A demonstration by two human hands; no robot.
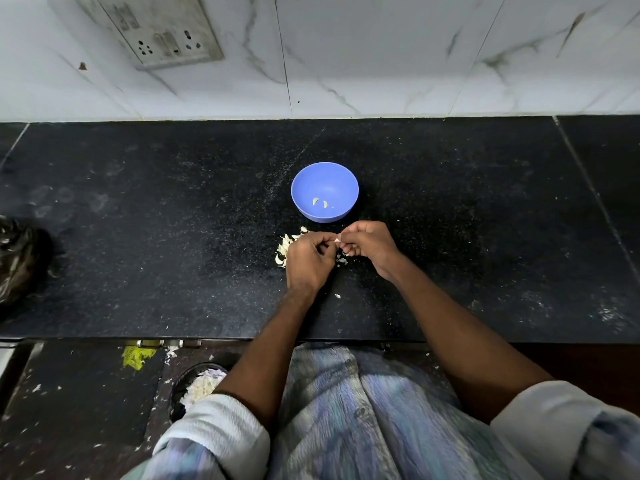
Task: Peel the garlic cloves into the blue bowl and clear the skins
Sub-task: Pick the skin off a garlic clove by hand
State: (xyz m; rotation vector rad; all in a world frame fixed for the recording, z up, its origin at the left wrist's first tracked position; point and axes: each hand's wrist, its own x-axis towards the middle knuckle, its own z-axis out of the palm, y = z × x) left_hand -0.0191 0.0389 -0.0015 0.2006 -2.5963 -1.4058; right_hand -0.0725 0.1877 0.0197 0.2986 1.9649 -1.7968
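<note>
A blue bowl (325,178) stands on the black stone counter (173,237) and holds two peeled cloves (320,202). Just in front of it my left hand (308,261) and my right hand (369,249) meet, fingers curled, pinching one small garlic clove (336,240) between their tips. A pile of unpeeled cloves and skins (284,247) lies on the counter, partly hidden under my left hand. Loose skin scraps (342,260) lie below the hands.
A marble-tiled wall with a socket plate (162,32) rises behind the counter. A dark plastic bag (19,258) sits at the left edge. On the floor below, a dark bin (197,386) holds pale skins, with scraps scattered around it.
</note>
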